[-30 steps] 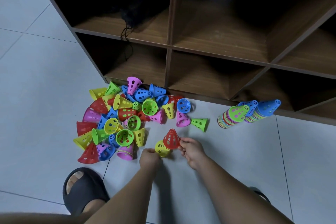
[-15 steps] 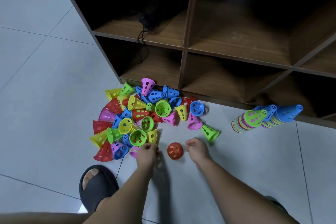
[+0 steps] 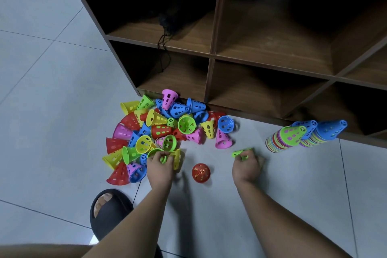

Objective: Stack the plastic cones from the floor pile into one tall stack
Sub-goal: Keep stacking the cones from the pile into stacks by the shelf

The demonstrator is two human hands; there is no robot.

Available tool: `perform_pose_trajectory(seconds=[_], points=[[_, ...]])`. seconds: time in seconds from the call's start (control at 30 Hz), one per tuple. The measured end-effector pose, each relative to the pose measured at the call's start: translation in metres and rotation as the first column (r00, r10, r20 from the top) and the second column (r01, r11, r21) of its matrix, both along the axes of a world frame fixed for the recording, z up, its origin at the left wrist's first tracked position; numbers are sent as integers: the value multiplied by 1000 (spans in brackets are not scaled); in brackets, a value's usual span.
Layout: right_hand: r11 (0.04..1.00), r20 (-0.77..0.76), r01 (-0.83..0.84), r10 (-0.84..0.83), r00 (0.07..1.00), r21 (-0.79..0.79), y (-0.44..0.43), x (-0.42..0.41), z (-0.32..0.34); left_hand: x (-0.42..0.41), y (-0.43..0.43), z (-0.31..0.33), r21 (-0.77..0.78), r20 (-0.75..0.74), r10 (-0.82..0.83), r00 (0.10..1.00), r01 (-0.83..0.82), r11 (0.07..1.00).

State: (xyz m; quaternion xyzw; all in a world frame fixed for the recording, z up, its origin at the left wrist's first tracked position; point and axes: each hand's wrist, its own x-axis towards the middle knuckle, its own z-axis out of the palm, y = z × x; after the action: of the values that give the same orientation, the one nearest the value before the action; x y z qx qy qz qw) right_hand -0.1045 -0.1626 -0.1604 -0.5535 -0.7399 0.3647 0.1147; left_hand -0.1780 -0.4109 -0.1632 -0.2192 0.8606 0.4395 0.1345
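Two perforated plastic cones are gripped at once on a pale tiled floor (image 3: 293, 195). The left hand (image 3: 160, 166) is closed around a small green perforated plastic cone (image 3: 163, 159) at the near edge of the loose pile of multicoloured plastic cones (image 3: 167, 130), just beside a yellow cone lying on its side (image 3: 177, 158). The right hand (image 3: 247, 166) is pinched around a second green perforated cone (image 3: 240, 152), held on its side, low over the floor and apart from the pile. A red perforated cone (image 3: 201, 173) is seen standing upright, tip up, between the two hands, touched by neither.

The step in hand is judged to be gathering the next cones for nesting. It would be best done by turning each green cone tip up, lining its wide rim squarely over the red cone's tip, and lowering it straight so the walls seat without jamming. The left-hand cone should be lifted clear before it is swung, so that the neighbouring yellow cone is not dragged along.

Two long nested stacks of many-coloured cones (image 3: 293, 138) are lying tilted on the floor to the right, against the foot of a dark brown wooden cubby shelf (image 3: 211, 52). Most of the pile is judged to be unsorted still. A black cloth with cords (image 3: 178, 10) is draped in an upper compartment. A foot in a black slide sandal (image 3: 109, 211) is planted on the smooth tiles near the pile.
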Motion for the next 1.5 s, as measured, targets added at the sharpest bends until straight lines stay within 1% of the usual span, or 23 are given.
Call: perform_pose_trajectory(seconds=[0.1,0.17,0.23,0.33,0.4,0.53,0.63,0.73,0.8,0.9,1.0,1.07,1.1,1.13,1.2,1.3,1.37,1.43,1.5], points=[[1000,25,28,-28,999,3,8,2,2,-1,3,-1,-24,23,-71,997,71,997],[1000,41,-2,2,999,-10,16,3,0,-3,5,4,-24,34,-89,995,90,996],[999,53,-48,49,997,-15,23,2,-5,-3,3,0,-28,33,-78,996,79,996],[997,97,-74,75,992,-14,27,4,-8,-1,-2,-6,-41,12,-32,999,32,999],[996,80,-85,86,993,-23,26,5,-8,-1,-2,2,-61,8,8,1000,-8,998],[986,30,-107,112,993,-124,18,4,1,-4,-5,21,-82,-57,85,995,-90,993],[950,-40,-93,85,996,-299,7,2,10,-4,-8,29,-79,-83,133,988,-139,987],[851,-160,-89,6,987,-518,-4,1,19,-3,-8,39,-22,-93,178,980,-181,983],[781,-183,-122,10,983,-612,-10,2,21,-1,-7,46,15,-83,196,977,-195,981],[691,-197,-178,53,979,-701,-19,7,20,1,-7,45,104,-20,208,978,-205,973],[642,-199,-212,93,976,-737,-25,13,19,5,-5,40,231,24,239,971,-238,943],[630,-198,-224,113,974,-744,-29,15,18,6,-4,40,310,77,249,965,-261,914],[625,-196,-229,122,973,-747,-31,16,17,8,-2,42,378,128,258,958,-288,880],[620,-192,-233,133,972,-750,-33,17,17,10,1,47,462,196,258,946,-321,827],[612,-185,-247,164,969,-751,-37,20,17,12,4,49,554,313,198,929,-348,756],[635,-149,-285,259,954,-719,-43,23,11,17,11,49,635,374,44,926,-290,716],[656,-108,-288,302,947,-697,-44,23,5,21,14,45,649,389,-26,921,-254,717],[690,-68,-260,293,954,-676,-43,23,-2,25,16,43,648,397,-62,916,-231,726],[732,-35,-244,288,957,-637,-39,23,-12,26,19,42,647,408,-62,911,-241,723]])
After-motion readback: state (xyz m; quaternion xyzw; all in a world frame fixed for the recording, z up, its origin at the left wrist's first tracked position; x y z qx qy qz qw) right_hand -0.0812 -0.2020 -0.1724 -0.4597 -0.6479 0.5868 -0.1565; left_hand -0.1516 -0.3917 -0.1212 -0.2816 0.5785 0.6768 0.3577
